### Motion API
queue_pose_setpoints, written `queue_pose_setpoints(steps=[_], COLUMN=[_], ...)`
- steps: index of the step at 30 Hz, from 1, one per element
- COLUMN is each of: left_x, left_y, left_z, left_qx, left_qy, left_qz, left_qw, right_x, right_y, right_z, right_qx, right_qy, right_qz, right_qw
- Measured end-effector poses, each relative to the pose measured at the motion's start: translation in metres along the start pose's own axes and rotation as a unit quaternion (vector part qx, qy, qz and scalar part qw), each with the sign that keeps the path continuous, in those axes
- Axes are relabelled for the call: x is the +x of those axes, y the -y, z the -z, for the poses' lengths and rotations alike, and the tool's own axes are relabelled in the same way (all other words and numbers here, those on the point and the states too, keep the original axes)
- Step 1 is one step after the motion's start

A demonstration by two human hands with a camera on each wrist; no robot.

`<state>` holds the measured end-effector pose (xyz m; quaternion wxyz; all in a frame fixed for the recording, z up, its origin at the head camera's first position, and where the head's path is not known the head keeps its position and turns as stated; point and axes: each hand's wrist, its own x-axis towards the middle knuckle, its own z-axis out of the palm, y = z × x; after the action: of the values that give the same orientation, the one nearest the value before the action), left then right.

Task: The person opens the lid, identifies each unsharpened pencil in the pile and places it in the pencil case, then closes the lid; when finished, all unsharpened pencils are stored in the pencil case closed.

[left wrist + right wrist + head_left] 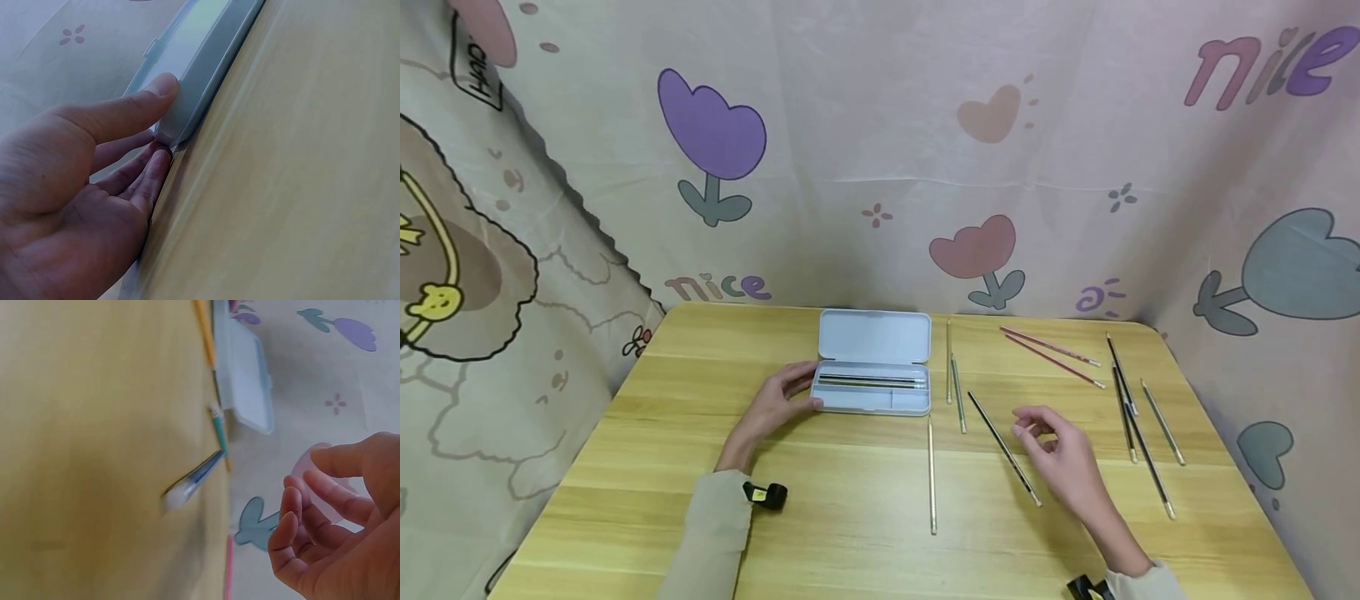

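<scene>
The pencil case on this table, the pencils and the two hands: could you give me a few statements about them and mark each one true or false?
1. The left hand grips the left end of the pencil case. True.
2. The pencil case is closed. False: its lid is swung open.
3. Pencils lie inside the case. True.
4. Every pencil in view is in the case. False: many, such as the two red pencils, lie outside it on the table.
5. The right hand is holding nothing. True.
6. The two red pencils lie left of the case in the head view. False: they lie to its right.
</scene>
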<state>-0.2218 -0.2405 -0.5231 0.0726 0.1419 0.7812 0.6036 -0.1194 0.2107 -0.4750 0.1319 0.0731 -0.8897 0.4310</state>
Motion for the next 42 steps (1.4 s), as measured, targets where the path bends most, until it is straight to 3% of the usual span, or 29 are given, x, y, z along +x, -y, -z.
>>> queue_pose_setpoints(steps=[10, 21, 32, 42], left_x=[-0.002, -0.003, -0.001, 0.002], left_y=[0.001, 0.003, 0.001, 0.001], left_z=[0.000, -0.001, 0.000, 0.000], left_qx=[0.001, 0.009, -0.004, -0.006], left_qy=[0.002, 0.002, 0.002, 0.005], left_qz=[0.000, 0.001, 0.004, 0.008], left_qw=[1.0000, 1.0000, 1.0000, 0.9999], right_x=[-0.028, -0.049, -0.045, -0.044], right_y=[-0.014, -0.019, -0.019, -0.020], right_z=[0.008, 0.007, 0.005, 0.006], right_qx=[-0.022, -0.035, -0.086, -0.089], right_qy=[0.012, 0.088, 0.102, 0.090], right_qz=[-0.007, -0.060, -0.084, -0.087], right_qw=[0.9997, 0.9937, 0.9875, 0.9882])
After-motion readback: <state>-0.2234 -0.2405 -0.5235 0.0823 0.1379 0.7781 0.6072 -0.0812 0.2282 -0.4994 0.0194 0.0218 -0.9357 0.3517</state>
